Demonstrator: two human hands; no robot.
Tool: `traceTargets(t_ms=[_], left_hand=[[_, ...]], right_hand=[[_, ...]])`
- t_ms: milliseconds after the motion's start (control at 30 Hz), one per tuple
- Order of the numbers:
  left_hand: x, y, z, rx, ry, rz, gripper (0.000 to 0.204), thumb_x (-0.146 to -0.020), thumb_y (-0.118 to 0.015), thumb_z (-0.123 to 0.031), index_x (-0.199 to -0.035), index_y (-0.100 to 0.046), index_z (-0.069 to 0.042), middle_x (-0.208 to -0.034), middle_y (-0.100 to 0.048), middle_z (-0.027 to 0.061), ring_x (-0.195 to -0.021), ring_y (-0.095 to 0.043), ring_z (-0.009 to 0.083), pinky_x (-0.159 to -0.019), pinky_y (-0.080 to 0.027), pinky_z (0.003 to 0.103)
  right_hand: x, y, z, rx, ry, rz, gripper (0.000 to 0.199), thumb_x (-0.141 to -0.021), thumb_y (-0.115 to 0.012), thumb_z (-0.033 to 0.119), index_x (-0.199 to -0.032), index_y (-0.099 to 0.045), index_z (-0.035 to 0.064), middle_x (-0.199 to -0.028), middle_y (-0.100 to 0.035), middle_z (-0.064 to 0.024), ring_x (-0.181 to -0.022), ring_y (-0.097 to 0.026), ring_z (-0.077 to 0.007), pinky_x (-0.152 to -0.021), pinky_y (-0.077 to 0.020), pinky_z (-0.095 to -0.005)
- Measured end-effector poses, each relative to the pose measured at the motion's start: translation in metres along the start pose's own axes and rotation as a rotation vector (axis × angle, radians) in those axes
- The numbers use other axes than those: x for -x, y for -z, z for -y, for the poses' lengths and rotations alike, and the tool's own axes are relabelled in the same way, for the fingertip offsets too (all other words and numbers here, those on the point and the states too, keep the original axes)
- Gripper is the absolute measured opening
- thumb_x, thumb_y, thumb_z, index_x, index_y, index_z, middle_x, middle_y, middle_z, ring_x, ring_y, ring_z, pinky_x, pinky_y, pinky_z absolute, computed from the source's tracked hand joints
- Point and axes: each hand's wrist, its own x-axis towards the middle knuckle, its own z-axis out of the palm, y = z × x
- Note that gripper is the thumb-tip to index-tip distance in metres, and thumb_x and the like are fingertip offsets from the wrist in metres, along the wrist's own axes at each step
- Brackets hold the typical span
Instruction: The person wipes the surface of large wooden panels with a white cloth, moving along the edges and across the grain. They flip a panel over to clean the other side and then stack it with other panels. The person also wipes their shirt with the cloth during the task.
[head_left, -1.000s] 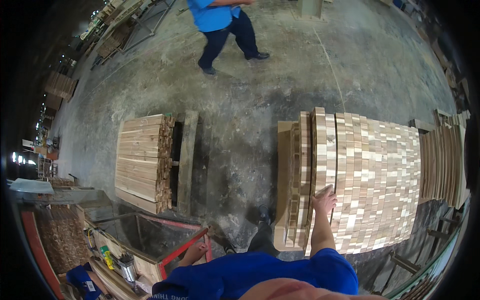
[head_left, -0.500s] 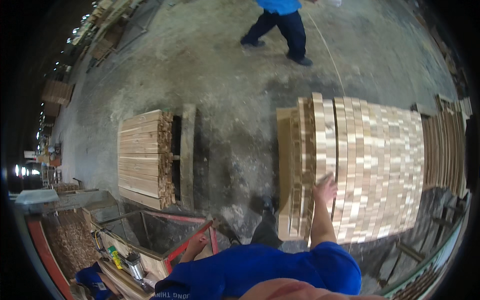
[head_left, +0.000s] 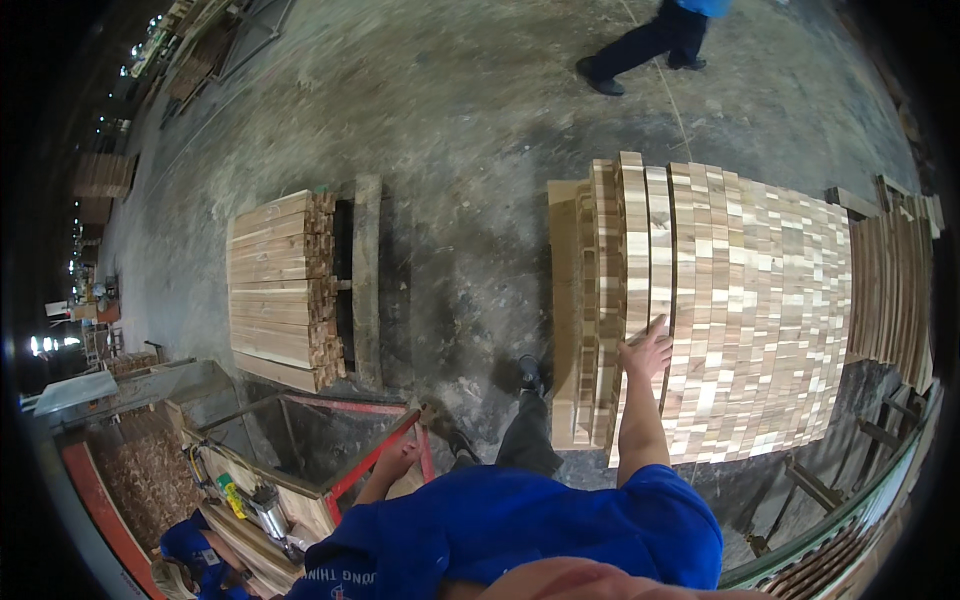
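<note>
The right hand [head_left: 647, 352] lies flat and open, fingers spread, on top of a big stack [head_left: 740, 310] of short pale boards packed in upright rows. It touches the rows near the stack's left edge, where a few rows stand slightly higher than the rest. Beyond the hand the stack spreads away to the right, and further right again lean darker planks [head_left: 890, 270].

The left hand [head_left: 395, 462] is low and to the left, closed around the red rail [head_left: 372, 458] of a metal frame. Past that rail sits a second, smaller pile [head_left: 280, 285] of longer boards on the concrete floor [head_left: 450, 150], well apart from the first stack. Far ahead, another person's legs [head_left: 650, 45] cross the floor.
</note>
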Motion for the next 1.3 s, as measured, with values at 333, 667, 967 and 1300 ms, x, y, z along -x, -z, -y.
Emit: traceTargets(t_ms=[333, 667, 967, 1300], left_hand=[[0.010, 0.008, 0.026, -0.032, -0.058, -0.024, 0.025, -0.085, -0.064, -0.025, -0.098, -0.062, -0.004, -0.089, -0.066, 0.0150, -0.084, -0.065, 0.0290, -0.073, -0.050, 0.038], [0.016, 0.000, 0.058, 0.026, -0.233, -0.038, 0.027, -0.085, -0.063, -0.032, -0.092, -0.061, -0.006, -0.082, -0.065, 0.0128, -0.079, -0.064, 0.0292, -0.071, -0.049, 0.038], [0.007, -0.029, 0.059, 0.433, -0.360, -0.109, 0.034, -0.089, -0.063, -0.039, -0.101, -0.065, -0.007, -0.091, -0.068, 0.0083, -0.081, -0.065, 0.0225, -0.072, -0.050, 0.034], [0.100, -0.043, 0.092, 1.492, -0.159, 0.555, 0.091, -0.087, -0.053, -0.066, -0.151, -0.007, -0.020, -0.137, -0.040, 0.0123, -0.119, -0.048, 0.0271, -0.090, -0.049, 0.048]], right_hand=[[0.000, 0.014, -0.012, -0.143, 0.106, 0.036, 0.118, -0.061, -0.080, 0.045, -0.152, -0.005, 0.0334, -0.129, -0.039, -0.0265, -0.122, -0.039, -0.0435, -0.098, -0.0365, -0.0557], [0.057, 0.046, -0.058, -1.287, 0.464, 0.554, 0.090, -0.078, -0.076, 0.011, -0.149, -0.022, 0.0021, -0.131, -0.047, -0.0204, -0.107, -0.055, -0.0221, -0.081, -0.0505, -0.0304], [0.193, 0.106, -0.041, -0.903, 0.570, 0.866, 0.079, -0.077, -0.073, 0.023, -0.143, -0.035, 0.0019, -0.107, -0.060, -0.0111, -0.091, -0.061, -0.0181, -0.079, -0.0503, -0.0301], [0.331, 0.124, -0.008, -0.505, 0.764, 1.240, 0.086, -0.066, -0.060, 0.027, -0.144, -0.036, -0.0008, -0.134, -0.051, -0.0143, -0.125, -0.049, -0.0251, -0.104, -0.0369, -0.0337]])
